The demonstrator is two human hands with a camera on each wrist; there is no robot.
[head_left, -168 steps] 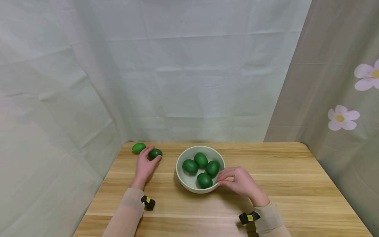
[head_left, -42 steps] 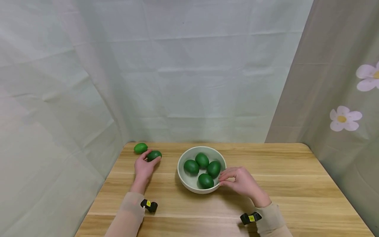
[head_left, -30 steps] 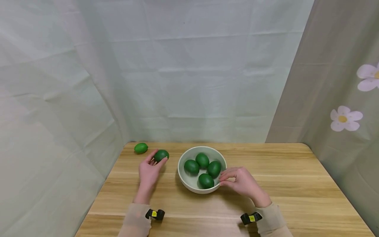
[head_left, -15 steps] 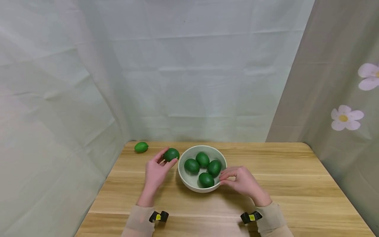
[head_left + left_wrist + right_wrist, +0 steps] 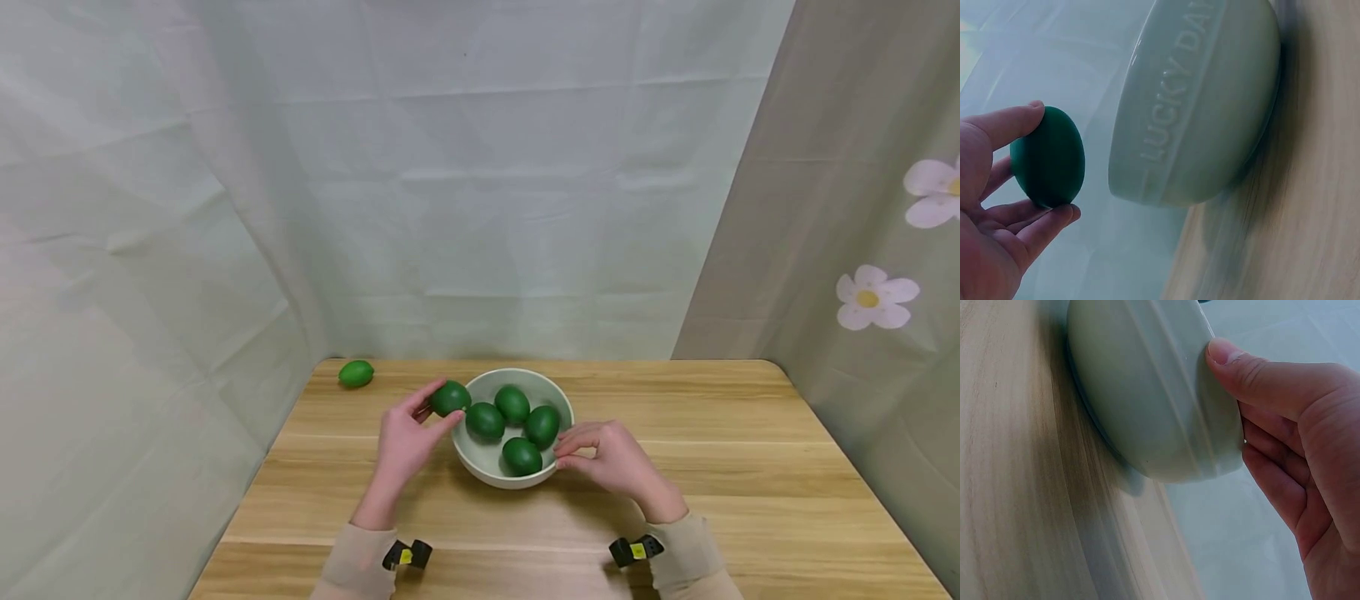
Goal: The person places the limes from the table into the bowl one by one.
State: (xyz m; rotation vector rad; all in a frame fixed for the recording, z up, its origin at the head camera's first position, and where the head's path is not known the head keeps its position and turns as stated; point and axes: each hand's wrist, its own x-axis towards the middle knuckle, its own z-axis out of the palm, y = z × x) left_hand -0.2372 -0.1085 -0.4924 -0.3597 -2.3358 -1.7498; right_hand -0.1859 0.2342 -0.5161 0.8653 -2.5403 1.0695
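Observation:
My left hand (image 5: 407,435) holds a dark green, smooth, egg-shaped avocado (image 5: 450,398) between thumb and fingers. In the head view the fruit overlaps the left rim of a pale green bowl (image 5: 480,468). The left wrist view shows this avocado (image 5: 1049,156) pinched at both ends, with a gap between it and the bowl's wall (image 5: 1210,106). Several similar avocados (image 5: 521,457) lie inside the bowl. At the bowl's right side, my right hand (image 5: 611,458) pinches the rim. Its thumb (image 5: 1241,369) lies against the bowl's outside (image 5: 1154,394) in the right wrist view.
A smaller, brighter green lime (image 5: 356,373) lies at the back left corner of the wooden table (image 5: 712,475). Pale cloth (image 5: 480,208) hangs behind the table and along both sides. Raised lettering runs round the bowl's outside.
My left hand has lifted the avocado from beside the lime and carried it right to the bowl's left rim. The right hand stays at the rim, and the bowl has hardly moved.

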